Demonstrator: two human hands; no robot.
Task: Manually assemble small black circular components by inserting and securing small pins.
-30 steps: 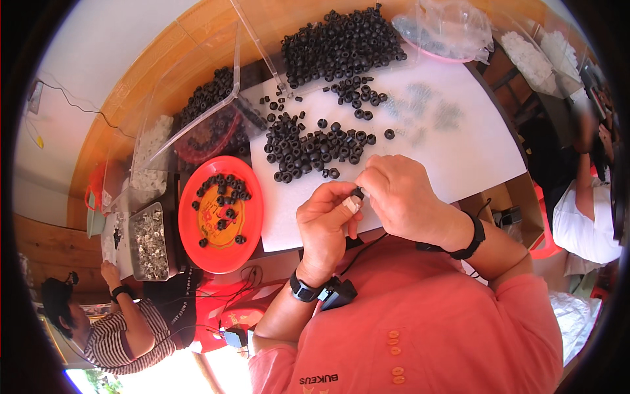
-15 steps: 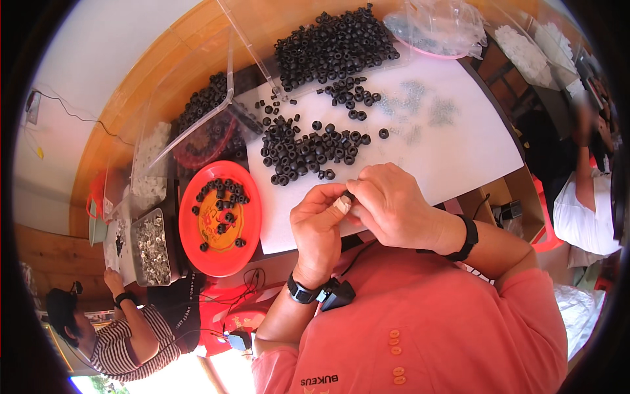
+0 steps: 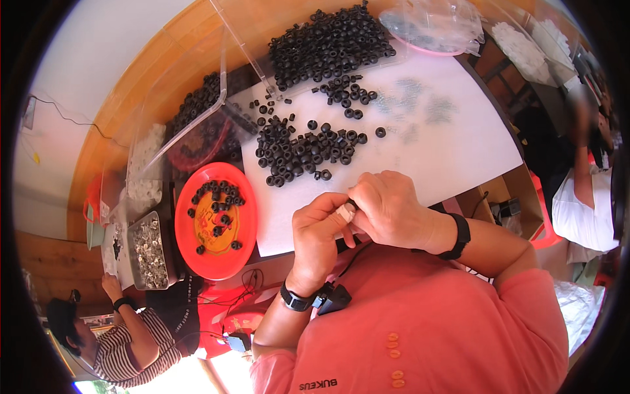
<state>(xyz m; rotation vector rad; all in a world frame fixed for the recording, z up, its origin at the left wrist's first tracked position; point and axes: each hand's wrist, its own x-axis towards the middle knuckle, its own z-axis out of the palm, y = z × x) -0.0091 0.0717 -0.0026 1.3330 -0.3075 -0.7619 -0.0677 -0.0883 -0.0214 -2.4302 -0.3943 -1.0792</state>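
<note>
In front of my chest my two hands meet, fingers pinched together. My left hand (image 3: 316, 240), its thumb wrapped in a pale strip of tape (image 3: 345, 211), is closed on a small black part (image 3: 353, 203) that barely shows between the fingertips. Against it my right hand (image 3: 395, 209) is closed too, its fingers curled over the same spot and hiding most of the part. Just beyond lies a loose heap of small black ring-shaped parts (image 3: 298, 154) on the white tabletop (image 3: 433, 161). To the left, a red plate (image 3: 186, 243) holds several joined black pieces (image 3: 218, 203).
A clear bin of black parts (image 3: 328, 46) tips open at the back. Small clear pieces (image 3: 407, 98) lie at the right. A pink dish with a plastic bag (image 3: 433, 26) stands behind. A metal tray (image 3: 149, 253) and a person in stripes (image 3: 125, 341) are left; another person (image 3: 584, 203) sits right.
My hands have dropped slightly and tilted together. The black part, plainer before, is now mostly covered by my fingers. The heap and the plate look the same.
</note>
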